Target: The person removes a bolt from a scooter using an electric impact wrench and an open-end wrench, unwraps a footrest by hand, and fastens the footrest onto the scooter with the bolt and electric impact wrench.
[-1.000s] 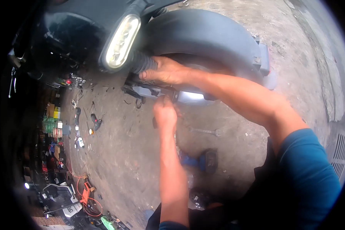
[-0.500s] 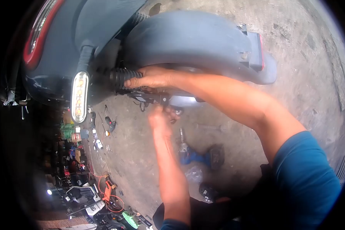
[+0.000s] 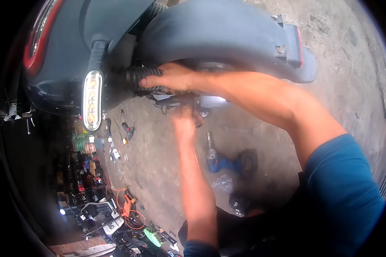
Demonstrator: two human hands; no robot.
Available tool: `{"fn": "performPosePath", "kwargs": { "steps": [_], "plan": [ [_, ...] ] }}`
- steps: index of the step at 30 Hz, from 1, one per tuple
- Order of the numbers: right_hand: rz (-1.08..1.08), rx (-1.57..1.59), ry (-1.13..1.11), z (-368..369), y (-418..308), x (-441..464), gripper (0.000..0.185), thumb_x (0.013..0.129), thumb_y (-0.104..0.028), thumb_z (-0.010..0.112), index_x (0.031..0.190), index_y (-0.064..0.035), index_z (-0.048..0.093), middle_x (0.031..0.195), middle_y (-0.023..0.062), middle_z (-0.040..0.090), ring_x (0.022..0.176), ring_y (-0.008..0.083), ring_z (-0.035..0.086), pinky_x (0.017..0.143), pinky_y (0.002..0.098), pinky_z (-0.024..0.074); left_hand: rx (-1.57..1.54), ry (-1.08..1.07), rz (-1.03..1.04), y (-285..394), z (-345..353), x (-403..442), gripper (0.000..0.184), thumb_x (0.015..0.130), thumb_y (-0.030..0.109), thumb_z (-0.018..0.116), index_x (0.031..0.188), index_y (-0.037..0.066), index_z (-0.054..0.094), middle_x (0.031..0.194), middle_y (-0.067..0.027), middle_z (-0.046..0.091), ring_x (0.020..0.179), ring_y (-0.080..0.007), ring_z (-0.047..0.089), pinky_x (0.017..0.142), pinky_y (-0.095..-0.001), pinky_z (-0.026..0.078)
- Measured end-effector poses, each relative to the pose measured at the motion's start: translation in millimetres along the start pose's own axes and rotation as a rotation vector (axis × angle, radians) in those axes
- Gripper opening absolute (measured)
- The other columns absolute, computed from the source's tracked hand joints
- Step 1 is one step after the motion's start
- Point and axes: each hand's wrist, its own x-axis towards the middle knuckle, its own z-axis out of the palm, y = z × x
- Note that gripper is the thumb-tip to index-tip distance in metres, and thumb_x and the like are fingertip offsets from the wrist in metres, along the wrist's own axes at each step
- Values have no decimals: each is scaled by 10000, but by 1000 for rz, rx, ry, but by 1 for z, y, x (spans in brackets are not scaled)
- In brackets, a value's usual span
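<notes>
Coil spring [image 3: 135,78], long axis sideways, right hand [image 3: 172,78] gripping

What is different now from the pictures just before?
Mostly the view: since the first picture, the oval lamp appears farther left and lower, and a red light has come in at upper left. Nothing was visibly taken hold of or let go. The right hand stays on the coil spring; the left hand stays close below it.

Concrete floor [image 3: 154,158]: nine o'clock, dark drill [image 3: 128,131]; seven o'clock, orange tool [image 3: 127,205], thin orange hose [image 3: 144,218], green item [image 3: 152,237]; five o'clock, crumpled clear plastic [image 3: 223,183].
</notes>
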Motion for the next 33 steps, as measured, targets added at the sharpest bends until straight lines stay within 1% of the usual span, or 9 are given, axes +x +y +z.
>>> {"fn": "performPosePath", "kwargs": {
  "steps": [5,8,9,12,13,16,22,28,33],
  "plan": [
    [64,-74,13,2,12,3,780,749,-769,624,994,-31,686,707,61,599,698,186,587,662,346,460,85,23,52,-8,7,-7,279,969,230,498,944,-25,607,592,-52,544,479,-171,526,450,-307,386],
    [84,-109,-10,-1,10,2,821,759,-757,625,1146,-34,655,769,81,616,749,192,594,689,352,466,-55,3,2,-2,6,-3,252,963,222,491,943,0,608,596,-44,545,487,-160,544,439,-291,359],
    [49,-115,-27,-4,-10,-13,864,777,-755,607,1251,-32,604,924,139,668,886,246,637,786,384,483,-110,-6,-22,-3,4,-3,241,962,218,487,945,9,607,601,-42,547,488,-156,548,436,-286,351],
    [-163,-218,50,0,-2,-4,957,749,-846,543,1202,-4,597,939,139,645,905,257,622,795,368,492,-419,-13,-80,-7,1,-1,229,965,240,512,970,30,604,634,-35,555,502,-142,551,427,-275,336],
    [-98,-306,-22,-5,-7,-7,934,811,-829,468,1179,21,593,1052,202,647,1033,306,608,883,409,475,-427,-18,-90,-10,-2,2,228,964,245,524,977,31,602,646,-36,559,510,-140,555,428,-274,340],
    [-19,-548,-69,-15,-23,-27,809,881,-722,502,1159,33,582,1078,228,641,1044,322,609,886,406,477,-403,-45,-103,-15,-10,8,232,959,258,557,980,30,596,670,-39,565,526,-140,562,439,-275,361],
    [-170,-524,-121,-22,1,-14,638,944,-525,569,1212,51,509,1112,286,613,1077,401,597,924,452,459,-374,-76,-14,-18,-8,6,255,963,252,564,952,-1,591,653,-48,552,508,-154,538,467,-300,419],
    [-32,-657,-53,7,-4,-11,640,969,-523,518,1257,46,462,1150,321,597,1112,446,578,944,469,445,-178,-82,28,-21,-10,14,245,978,202,505,1040,-17,595,652,-49,541,502,-159,541,416,-300,392],
    [-34,-605,-93,-3,4,-11,830,957,-606,463,1440,54,322,1395,337,436,1328,439,416,1105,460,347,-214,-20,47,-19,-4,7,265,985,247,504,1028,11,617,613,-34,559,454,-147,547,375,-275,291]
  ]
}}
